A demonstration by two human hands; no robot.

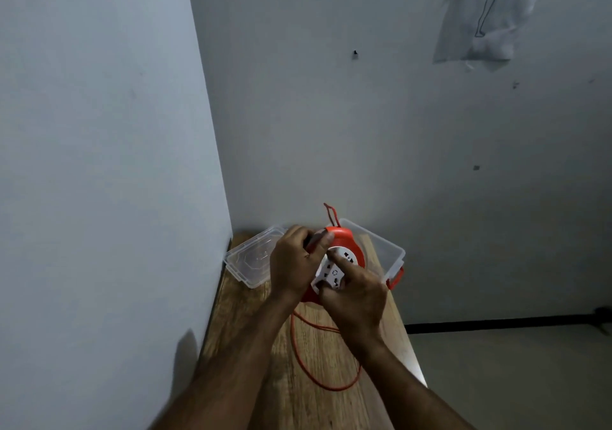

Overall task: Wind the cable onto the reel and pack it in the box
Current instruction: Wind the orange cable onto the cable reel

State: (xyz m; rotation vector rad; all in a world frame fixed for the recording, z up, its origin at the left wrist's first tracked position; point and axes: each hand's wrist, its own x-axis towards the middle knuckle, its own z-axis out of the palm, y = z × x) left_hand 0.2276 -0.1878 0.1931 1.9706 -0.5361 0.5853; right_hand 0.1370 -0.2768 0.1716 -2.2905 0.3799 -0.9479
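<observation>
An orange cable reel (pixel 347 242) with a white socket face (pixel 332 272) is held up above the wooden table (pixel 331 357). My left hand (pixel 294 264) grips its left rim, thumb across the top edge. My right hand (pixel 352 294) holds the white face from below, index finger pointing onto it. Loose orange cable (pixel 299 353) hangs from the reel and loops over the table. A short cable loop (pixel 331 214) sticks up behind the reel. The clear plastic box (pixel 390 251) with an orange latch stands behind the reel.
The clear box lid (pixel 251 259) lies at the table's back left, against the wall corner. Grey walls close in on the left and behind. The table's right edge drops to a grey floor (pixel 513 380). A plastic bag (pixel 486 19) hangs high on the wall.
</observation>
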